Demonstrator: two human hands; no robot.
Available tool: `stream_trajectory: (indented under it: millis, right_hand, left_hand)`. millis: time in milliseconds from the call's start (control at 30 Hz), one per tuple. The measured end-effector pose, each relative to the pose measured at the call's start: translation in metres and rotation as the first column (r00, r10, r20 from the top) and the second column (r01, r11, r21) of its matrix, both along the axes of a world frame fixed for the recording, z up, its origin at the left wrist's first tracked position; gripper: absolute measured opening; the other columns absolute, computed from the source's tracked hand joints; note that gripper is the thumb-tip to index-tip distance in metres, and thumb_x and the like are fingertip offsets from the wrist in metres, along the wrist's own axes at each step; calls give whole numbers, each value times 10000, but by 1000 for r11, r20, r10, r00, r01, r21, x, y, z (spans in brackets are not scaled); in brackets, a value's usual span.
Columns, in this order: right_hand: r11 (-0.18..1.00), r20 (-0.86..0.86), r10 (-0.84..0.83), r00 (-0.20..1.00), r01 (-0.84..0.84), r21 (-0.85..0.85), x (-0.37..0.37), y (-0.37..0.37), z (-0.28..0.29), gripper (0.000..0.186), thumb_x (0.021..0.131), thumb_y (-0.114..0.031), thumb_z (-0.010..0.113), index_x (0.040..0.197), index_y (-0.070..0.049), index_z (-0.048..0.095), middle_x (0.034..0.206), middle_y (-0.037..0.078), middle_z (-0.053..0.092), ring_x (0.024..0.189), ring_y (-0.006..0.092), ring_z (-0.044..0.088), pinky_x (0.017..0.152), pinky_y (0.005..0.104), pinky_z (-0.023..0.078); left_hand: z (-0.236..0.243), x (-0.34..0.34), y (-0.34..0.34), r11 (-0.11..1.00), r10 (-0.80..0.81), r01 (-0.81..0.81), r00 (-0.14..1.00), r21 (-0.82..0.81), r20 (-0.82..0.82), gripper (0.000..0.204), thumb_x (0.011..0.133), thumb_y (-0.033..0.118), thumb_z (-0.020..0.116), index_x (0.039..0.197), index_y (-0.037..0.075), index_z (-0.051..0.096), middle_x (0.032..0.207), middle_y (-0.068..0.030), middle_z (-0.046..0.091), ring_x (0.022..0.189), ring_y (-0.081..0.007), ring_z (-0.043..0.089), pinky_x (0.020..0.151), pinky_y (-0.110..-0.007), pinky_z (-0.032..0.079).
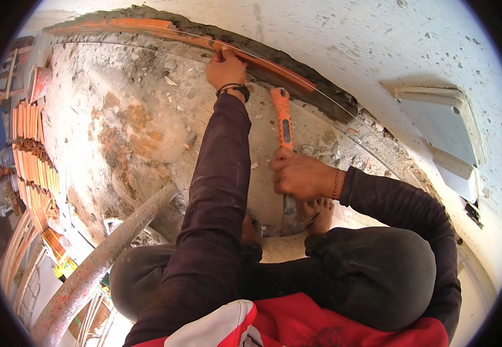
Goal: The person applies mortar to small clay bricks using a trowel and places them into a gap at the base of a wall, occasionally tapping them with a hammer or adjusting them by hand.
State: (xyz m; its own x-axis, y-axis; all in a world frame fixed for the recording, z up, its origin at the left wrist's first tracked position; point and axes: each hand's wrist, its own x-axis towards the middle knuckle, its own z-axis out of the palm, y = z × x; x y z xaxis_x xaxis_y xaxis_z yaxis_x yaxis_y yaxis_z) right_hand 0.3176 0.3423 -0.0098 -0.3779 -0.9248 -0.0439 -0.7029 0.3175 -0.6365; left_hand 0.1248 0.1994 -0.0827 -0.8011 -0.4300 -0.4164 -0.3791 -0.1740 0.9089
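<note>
My left hand (226, 70) reaches out to the base of the wall, its fingers bent together at the edge of a narrow orange tile (277, 72). Grey mortar (252, 45) lies behind the row of such tiles, and a thin taut string (329, 99) runs along them. In my right hand (305, 175) is a hammer, gripped low near its metal head. Its orange and black handle (284, 118) points away from me toward the tiles. The hammer's head is near my bare foot (321, 217) and partly in shadow.
A thick, mortar-stained pole (109, 254) slants up at the lower left. Stacks of orange tiles (34, 162) stand at the far left, near an orange bucket (41, 82). Rubble litters the rough floor (164, 124). A pale boxed recess (441, 124) is in the white wall.
</note>
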Motion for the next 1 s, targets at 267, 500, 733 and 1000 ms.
stream_trajectory:
  millis: [267,500,733,1000]
  right_hand:
    - [1000,-36,-18,999,19,16,22,3,-10,97,672,-176,632,678,-138,721,719,-12,654,938,207,563,892,339,417]
    - [998,-82,-23,996,29,64,41,5,-9,101,688,-193,631,671,-143,717,702,-25,657,890,187,576,873,338,409]
    - [977,-99,-177,979,187,104,67,5,-19,130,723,-205,602,671,-122,688,715,5,660,851,195,596,822,361,430]
    - [927,42,-353,935,343,149,77,-2,-32,149,795,-153,562,864,-61,657,802,91,661,861,270,643,717,423,496]
  left_hand:
    - [5,1,1,998,32,-32,999,58,5,357,946,242,618,1097,-80,597,856,-132,640,705,-194,652,591,-334,595]
    - [15,12,-17,964,139,-151,988,218,67,431,964,228,563,1287,-46,484,1180,-169,593,958,-279,631,730,-378,576]
    - [22,16,-60,926,331,-332,943,181,34,360,986,235,518,1274,19,525,1199,-103,604,939,-219,612,743,-316,561]
    - [54,29,-64,933,287,-291,957,213,49,414,979,244,508,1324,16,480,1216,-130,576,924,-242,610,775,-350,559]
